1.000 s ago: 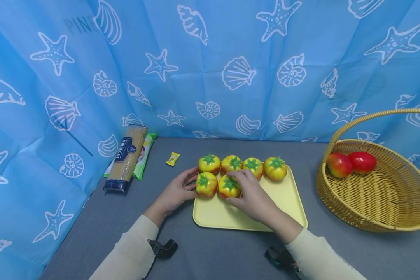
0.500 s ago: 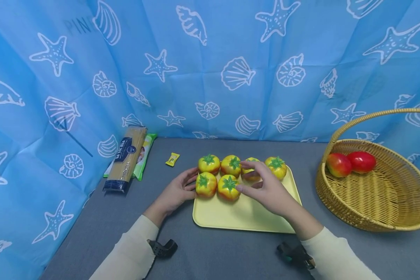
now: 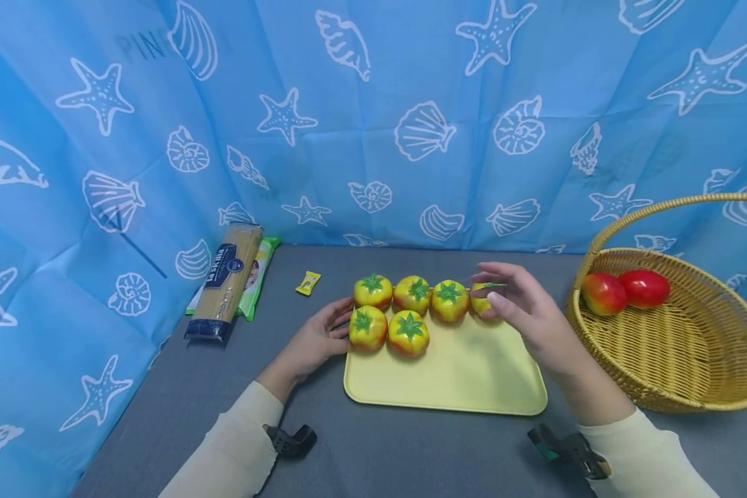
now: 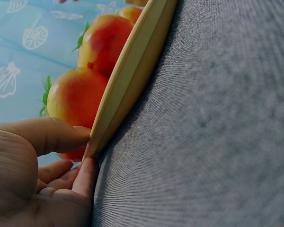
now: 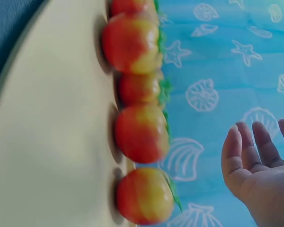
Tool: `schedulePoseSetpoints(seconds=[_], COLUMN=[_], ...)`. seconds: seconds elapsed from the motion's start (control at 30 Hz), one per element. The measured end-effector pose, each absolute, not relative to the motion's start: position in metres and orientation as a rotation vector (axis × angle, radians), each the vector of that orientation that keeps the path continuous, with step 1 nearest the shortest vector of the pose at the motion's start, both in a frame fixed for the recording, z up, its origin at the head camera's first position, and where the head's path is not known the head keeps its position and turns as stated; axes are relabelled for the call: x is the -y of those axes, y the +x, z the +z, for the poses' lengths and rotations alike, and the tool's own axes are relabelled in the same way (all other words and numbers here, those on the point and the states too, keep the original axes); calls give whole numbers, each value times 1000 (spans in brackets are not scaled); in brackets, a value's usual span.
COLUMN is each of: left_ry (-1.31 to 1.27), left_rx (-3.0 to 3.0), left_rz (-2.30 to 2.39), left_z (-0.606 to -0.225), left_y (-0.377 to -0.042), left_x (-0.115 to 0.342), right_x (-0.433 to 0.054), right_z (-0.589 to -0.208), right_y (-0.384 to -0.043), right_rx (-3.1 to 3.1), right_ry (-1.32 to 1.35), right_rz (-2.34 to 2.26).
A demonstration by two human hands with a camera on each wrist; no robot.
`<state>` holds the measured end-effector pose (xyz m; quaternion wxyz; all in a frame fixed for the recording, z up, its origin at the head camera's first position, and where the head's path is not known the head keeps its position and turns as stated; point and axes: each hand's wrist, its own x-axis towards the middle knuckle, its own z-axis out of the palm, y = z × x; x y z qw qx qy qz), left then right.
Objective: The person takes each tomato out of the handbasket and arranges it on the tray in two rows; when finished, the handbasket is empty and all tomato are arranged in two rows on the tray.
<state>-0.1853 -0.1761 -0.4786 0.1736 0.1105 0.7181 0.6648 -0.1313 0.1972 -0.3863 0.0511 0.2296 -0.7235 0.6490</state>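
A pale yellow tray [image 3: 442, 380] lies on the grey cloth, bearing several yellow-red toy tomatoes with green star-shaped tops. Two of them, the front left tomato [image 3: 367, 329] and its neighbour [image 3: 408, 334], sit before a back row along the far rim. My left hand [image 3: 314, 342] pinches the tray's left edge, thumb on the rim and a finger against its outer side, as the left wrist view shows. Above the tray's right side is my right hand [image 3: 535, 318], fingers spread and holding nothing; it partly covers the rightmost tomato [image 3: 482, 301]. In the right wrist view the palm [image 5: 270, 194] is bare.
At right stands a wicker basket [image 3: 635, 384] with a tall handle, holding two red mango-like fruits [image 3: 644, 288]. On the left lie a spaghetti packet [image 3: 227, 283], a green packet [image 3: 253, 290] beneath it and a small yellow sachet [image 3: 308, 283]. A blue shell-print curtain [image 3: 373, 159] hangs behind.
My right hand has let go of the front right tomato and moved right and up, over the tray's right side. My left hand has stayed at the tray's edge.
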Motion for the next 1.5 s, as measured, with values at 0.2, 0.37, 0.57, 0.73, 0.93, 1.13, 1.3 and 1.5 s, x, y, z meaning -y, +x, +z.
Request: schedulePoseSetpoints(seconds=[0.2, 0.37, 0.57, 0.73, 0.93, 1.13, 1.3, 1.5], left_ry=[318, 306, 329, 322, 320, 335, 344, 330], left_rx=[-2046, -2052, -2044, -2041, -2033, -2041, -2029, -2041], left_rz=[1877, 1874, 1874, 1877, 1877, 1872, 1880, 1877], left_z=[-477, -477, -478, -477, -477, -478, -478, -478], left_y=[-185, -185, -185, -184, -185, -185, -185, -185], left_x=[177, 175, 175, 175, 175, 176, 176, 176], right_x=[-218, -233, -257, -282, -303, -327, -345, -363], right_z=[-381, -374, -373, -374, -370, -369, -371, -370], right_y=[-128, -123, -122, -125, -123, -126, -129, -135], right_rx=[2074, 2021, 1926, 1771, 1690, 1692, 1746, 1725], right_ry=[709, 654, 689, 872, 815, 708, 537, 470], right_rz=[2058, 2090, 2148, 2215, 2222, 2202, 2195, 2218])
